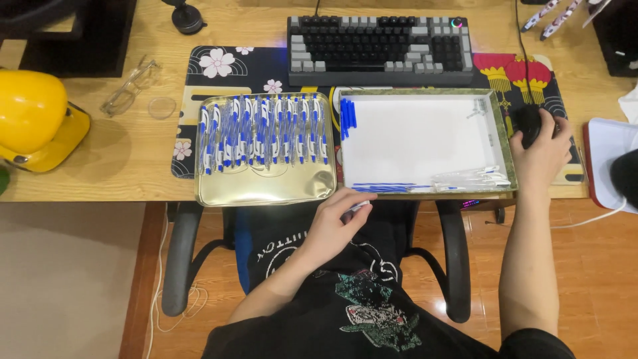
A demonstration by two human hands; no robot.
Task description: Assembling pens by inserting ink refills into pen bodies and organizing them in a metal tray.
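My left hand (333, 224) is curled near my lap, just below the desk edge, around a pen (359, 207) whose pale tip sticks out. My right hand (543, 150) rests on a black computer mouse (528, 123) at the right of the desk. A gold tray (266, 189) in front of me holds a row of several blue-and-white pens (262, 131). Beside it, a white box lid with a green rim (503, 143) holds blue pen parts (347, 117) along its left and bottom edges and clear plastic bits (473, 178) at its lower right.
A black-and-grey keyboard (380, 48) lies behind the trays on a floral desk mat (222, 66). Glasses (129, 86) and a yellow object (33, 116) are at the left. A white and red object (606, 163) sits at the right. Chair armrests (178, 256) flank my lap.
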